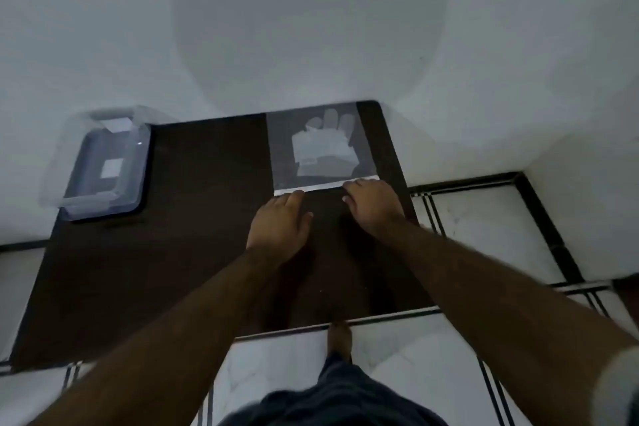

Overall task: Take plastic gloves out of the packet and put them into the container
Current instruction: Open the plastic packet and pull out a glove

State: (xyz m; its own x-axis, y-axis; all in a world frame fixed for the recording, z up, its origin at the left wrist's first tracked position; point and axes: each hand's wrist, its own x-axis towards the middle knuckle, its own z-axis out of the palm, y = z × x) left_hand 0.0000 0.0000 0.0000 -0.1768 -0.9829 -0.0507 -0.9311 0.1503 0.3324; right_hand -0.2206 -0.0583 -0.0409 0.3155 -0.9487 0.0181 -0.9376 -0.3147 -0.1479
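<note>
A clear plastic packet [320,149] lies flat at the far right of the dark table [193,235], with folded whitish plastic gloves [321,149] showing through it. Its white sealed strip [325,185] faces me. My left hand [280,223] rests on the table with its fingertips at the strip's left end. My right hand [371,206] has its fingertips on the strip's right end. Whether the fingers pinch the strip is hard to tell. A clear plastic container [103,166] stands at the far left corner, its lid off and white pieces inside.
The table stands against a white wall [311,28]. Tiled floor with dark lines [484,235] runs right of and in front of the table. My foot [340,339] shows below the table's front edge.
</note>
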